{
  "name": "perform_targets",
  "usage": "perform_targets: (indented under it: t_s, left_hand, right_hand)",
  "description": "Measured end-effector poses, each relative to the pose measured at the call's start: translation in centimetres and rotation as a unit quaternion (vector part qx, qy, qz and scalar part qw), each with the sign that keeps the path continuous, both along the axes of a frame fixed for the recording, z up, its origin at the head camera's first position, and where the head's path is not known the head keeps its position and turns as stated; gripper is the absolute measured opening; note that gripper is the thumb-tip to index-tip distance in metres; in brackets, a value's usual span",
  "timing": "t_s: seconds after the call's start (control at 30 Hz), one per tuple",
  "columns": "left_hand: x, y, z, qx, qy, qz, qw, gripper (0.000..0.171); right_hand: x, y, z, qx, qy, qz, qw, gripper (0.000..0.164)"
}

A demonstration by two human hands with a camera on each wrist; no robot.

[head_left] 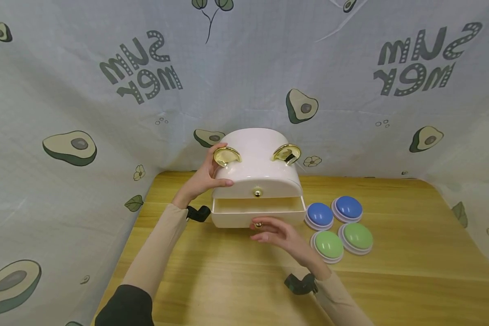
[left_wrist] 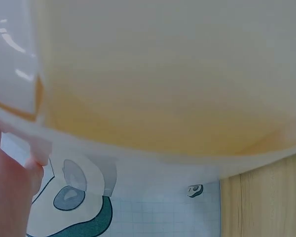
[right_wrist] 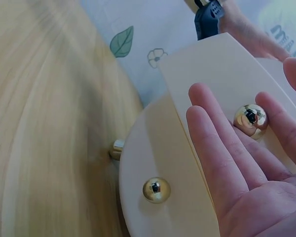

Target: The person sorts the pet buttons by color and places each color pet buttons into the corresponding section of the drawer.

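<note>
A white chest of drawers (head_left: 254, 156) with gold ears stands on the wooden table. Its middle drawer (head_left: 236, 220) is pulled out, and its interior shows bare. My left hand (head_left: 205, 175) rests against the chest's left side, thumb over the front and fingertips beside the gold ear (head_left: 227, 155). My right hand (head_left: 279, 235) is at the pulled-out drawer's front. Its fingers lie fairly straight around the gold knob (right_wrist: 250, 121), with the thumb held apart. Lower down, the closed bottom drawer (right_wrist: 172, 215) carries another gold knob (right_wrist: 157, 190).
Right of the chest, two blue-topped push buttons (head_left: 319, 215) and two green-topped ones (head_left: 329, 245) sit close together on the table (head_left: 411, 235). A pale cloth (head_left: 244, 68) printed with avocados hangs behind the table and at its sides.
</note>
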State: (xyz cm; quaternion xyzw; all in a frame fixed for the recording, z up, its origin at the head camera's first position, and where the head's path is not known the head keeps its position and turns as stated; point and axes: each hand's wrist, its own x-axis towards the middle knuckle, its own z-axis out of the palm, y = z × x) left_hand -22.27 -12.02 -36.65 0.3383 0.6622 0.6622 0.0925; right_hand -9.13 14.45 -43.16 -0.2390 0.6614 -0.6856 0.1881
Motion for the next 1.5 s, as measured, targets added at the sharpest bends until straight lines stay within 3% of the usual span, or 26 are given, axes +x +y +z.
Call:
perform_targets:
  t_s: [0.7,0.9,1.27,1.5]
  left_hand:
    - [-0.2,-0.3,0.2,-0.028,0.012,-0.001,0.9995,0.099]
    - [-0.3,-0.4,0.1,-0.033,0.019,-0.003,0.9992,0.110]
    - [-0.3,-0.5,0.0,-0.041,0.024,-0.006,0.9989,0.110]
    - [-0.2,-0.7,0.2,-0.065,0.021,-0.011,0.9976,0.114]
  right_hand:
    - [3.8,-0.2,-0.5,-0.049,0.011,0.044,0.998,0.044]
    - [4.9,-0.2,-0.4,-0.060,0.008,0.055,0.997,0.045]
    - [6.6,-0.1,-0.1,-0.054,-0.017,0.065,0.996,0.045]
    - [7.3,-0.1,-0.1,-0.063,-0.001,0.070,0.996,0.045]
